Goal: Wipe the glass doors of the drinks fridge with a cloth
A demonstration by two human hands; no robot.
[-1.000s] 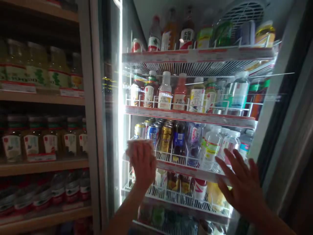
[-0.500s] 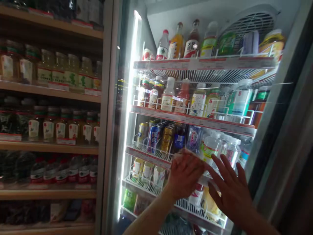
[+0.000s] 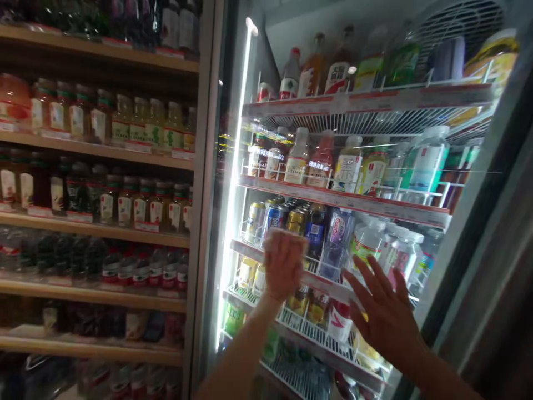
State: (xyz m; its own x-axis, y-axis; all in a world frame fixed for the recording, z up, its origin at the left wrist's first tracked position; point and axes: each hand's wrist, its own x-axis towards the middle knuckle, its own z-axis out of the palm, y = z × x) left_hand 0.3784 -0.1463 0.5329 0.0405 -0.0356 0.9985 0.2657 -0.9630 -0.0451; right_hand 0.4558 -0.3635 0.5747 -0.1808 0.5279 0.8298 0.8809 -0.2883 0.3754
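My left hand (image 3: 283, 269) is closed over a pale pinkish cloth (image 3: 287, 238), blurred by motion, in front of the glass of a lit drinks fridge. Only the cloth's edge shows past the knuckles. Cans and a cola bottle (image 3: 315, 229) stand on the shelf behind it. To the right, my right hand (image 3: 385, 311) is held up with its fingers spread, against or just off the glass. Nothing is in it. It partly covers clear bottles (image 3: 368, 241) and a shelf rail behind the pane.
Fridge shelves (image 3: 345, 194) hold bottles and cans behind the glass. A bright light strip (image 3: 237, 161) runs down the fridge's left side. On the left, wooden shelves (image 3: 95, 225) carry rows of bottled drinks. A dark door frame (image 3: 474, 233) borders the right.
My left hand has moved left with the cloth, away from my right hand. My right hand keeps nearly the same place, fingers still spread. The view has shifted slightly left.
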